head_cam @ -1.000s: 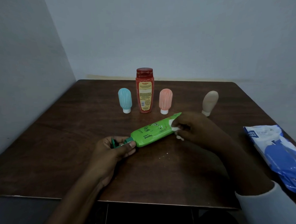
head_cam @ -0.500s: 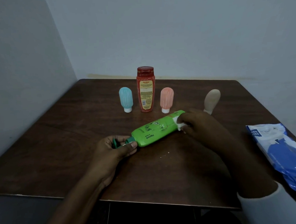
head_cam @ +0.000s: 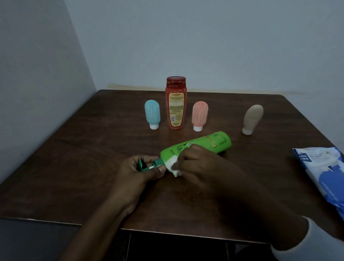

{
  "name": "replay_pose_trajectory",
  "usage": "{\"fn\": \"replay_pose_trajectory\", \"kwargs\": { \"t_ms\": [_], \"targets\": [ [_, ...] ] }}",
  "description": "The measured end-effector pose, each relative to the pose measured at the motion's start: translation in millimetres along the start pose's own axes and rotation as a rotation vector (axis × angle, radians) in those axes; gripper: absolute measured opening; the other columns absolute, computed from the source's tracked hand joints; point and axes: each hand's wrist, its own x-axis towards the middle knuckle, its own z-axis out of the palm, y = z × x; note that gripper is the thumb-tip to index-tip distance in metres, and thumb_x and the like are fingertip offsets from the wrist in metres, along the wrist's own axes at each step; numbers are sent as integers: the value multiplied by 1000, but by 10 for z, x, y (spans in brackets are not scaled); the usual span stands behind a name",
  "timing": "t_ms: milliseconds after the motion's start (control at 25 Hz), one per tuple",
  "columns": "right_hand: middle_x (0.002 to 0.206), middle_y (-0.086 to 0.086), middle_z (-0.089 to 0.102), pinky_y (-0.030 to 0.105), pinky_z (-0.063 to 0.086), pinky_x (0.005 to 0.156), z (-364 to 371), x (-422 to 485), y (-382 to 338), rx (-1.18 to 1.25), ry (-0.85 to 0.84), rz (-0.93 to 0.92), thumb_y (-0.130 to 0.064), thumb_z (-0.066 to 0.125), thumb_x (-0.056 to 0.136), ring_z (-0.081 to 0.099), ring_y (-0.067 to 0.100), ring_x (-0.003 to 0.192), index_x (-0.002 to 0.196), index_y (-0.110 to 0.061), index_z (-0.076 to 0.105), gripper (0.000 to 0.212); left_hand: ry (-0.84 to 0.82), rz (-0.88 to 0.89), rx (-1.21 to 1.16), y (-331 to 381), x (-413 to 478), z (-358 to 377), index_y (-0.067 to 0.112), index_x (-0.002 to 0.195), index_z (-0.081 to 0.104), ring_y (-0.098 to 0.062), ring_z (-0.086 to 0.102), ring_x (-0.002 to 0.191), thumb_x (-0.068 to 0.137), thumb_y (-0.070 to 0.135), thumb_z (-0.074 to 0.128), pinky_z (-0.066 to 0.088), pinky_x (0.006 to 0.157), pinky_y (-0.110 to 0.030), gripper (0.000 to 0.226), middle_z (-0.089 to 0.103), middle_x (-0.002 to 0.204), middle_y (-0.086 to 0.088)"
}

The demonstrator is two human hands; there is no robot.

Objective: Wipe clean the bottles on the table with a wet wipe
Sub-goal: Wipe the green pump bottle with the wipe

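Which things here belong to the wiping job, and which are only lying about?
Job: green plastic bottle lying down, white wet wipe, tall red plastic bottle, small blue squeeze bottle, small pink squeeze bottle, small beige squeeze bottle.
Lying about: blue-and-white plastic wipes pack, untouched.

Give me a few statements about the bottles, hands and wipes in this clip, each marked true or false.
1. The green bottle lies on its side on the table. True.
2. The right hand is empty. False: it presses a white wipe onto the green bottle near its neck.
3. The left hand grips the green bottle's cap end. True.
4. The wipes pack sits left of the bottles. False: it lies at the table's right edge.
5. The red bottle stands upright. True.
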Motion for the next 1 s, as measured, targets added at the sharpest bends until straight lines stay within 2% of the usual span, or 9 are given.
{"fn": "replay_pose_trajectory", "kwargs": {
  "t_ms": [120, 280, 400, 520, 640, 760, 920, 1000],
  "targets": [
    [106, 0, 66, 30, 46, 82, -211, -95, 222, 45, 1, 205, -33, 67, 93, 57, 14, 98, 116, -20, 72, 27, 24, 6, 27, 0, -3, 8, -5, 108, 72, -33, 74, 94, 74, -5, 83, 61, 89, -42, 35, 77, 104, -25],
    [87, 1, 68, 35, 47, 71, -363, -244, 503, -94, 112, 288, -29, 68, 90, 60, 19, 81, 95, -17, 78, 16, 29, 22, 37, -3, 3, 18, -6, 107, 71, -30, 73, 91, 74, -7, 82, 63, 84, -35, 34, 75, 106, -27],
    [84, 1, 66, 39, 50, 69, -277, -216, 437, -136, 145, 256, -23, 70, 90, 57, 16, 78, 89, -14, 76, 12, 34, 34, 53, 4, -11, 26, -5, 104, 72, -30, 73, 91, 74, -7, 83, 62, 84, -38, 32, 75, 105, -28],
    [100, 4, 67, 36, 51, 78, -28, -68, 85, -57, 106, 96, -22, 63, 93, 59, 19, 89, 109, -12, 75, 23, 31, 61, 100, 13, -33, 29, -1, 102, 74, -31, 74, 91, 72, -5, 85, 61, 87, -43, 32, 76, 103, -25],
    [102, 6, 67, 36, 47, 77, 91, 45, -83, -50, 61, -24, -25, 51, 96, 59, 23, 89, 114, -10, 74, 32, 22, 79, 125, 27, -49, 28, 0, 101, 75, -31, 75, 90, 73, -6, 85, 62, 85, -42, 30, 78, 100, -20],
    [100, 5, 68, 36, 49, 78, -64, -42, 111, -75, 74, 105, -24, 59, 92, 61, 22, 90, 108, -13, 74, 25, 40, 88, 121, 21, -52, 34, 0, 99, 75, -28, 73, 86, 72, -6, 85, 61, 84, -42, 30, 76, 100, -25],
    [91, 10, 69, 42, 49, 74, -303, -245, 484, -230, 176, 429, -22, 63, 93, 59, 27, 81, 95, -8, 76, 19, 41, 102, 132, 11, -46, 30, 2, 98, 76, -26, 72, 86, 70, -5, 87, 60, 85, -42, 31, 75, 102, -26],
    [88, 10, 68, 41, 49, 72, -256, -240, 468, -291, 205, 419, -17, 65, 91, 58, 27, 78, 92, -7, 75, 15, 38, 107, 141, 9, -44, 22, 3, 98, 76, -25, 72, 86, 67, -4, 88, 60, 84, -42, 33, 75, 102, -24]
  ]
}}
